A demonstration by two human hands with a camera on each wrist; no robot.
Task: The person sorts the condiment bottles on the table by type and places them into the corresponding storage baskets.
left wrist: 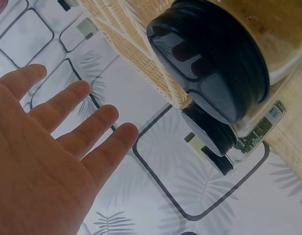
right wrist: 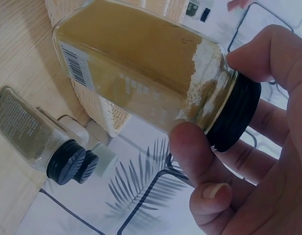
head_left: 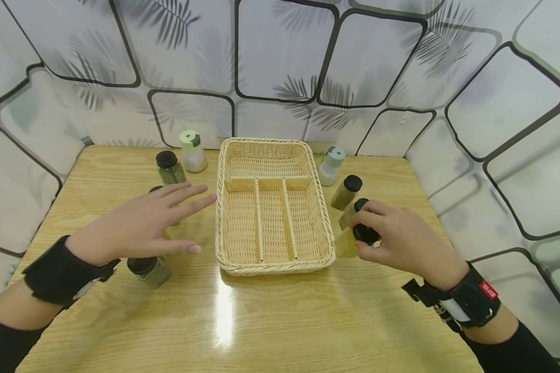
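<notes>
My right hand grips a spice jar by its black lid, at the right side of the wicker basket. In the right wrist view, the glass jar holds yellow-brown powder and has a barcode label. Thumb and fingers close around its lid and neck. My left hand is spread with fingers extended over jars left of the basket, holding nothing. One black-lidded jar shows below it; another is partly hidden behind the hand. In the left wrist view, a large black lid tops a jar of brownish powder.
The basket has a wide back compartment and three narrow front ones. A green-filled jar and a green-topped shaker stand at the back left. At right are a grey-capped shaker and a brown-filled jar. Patterned fabric borders the table.
</notes>
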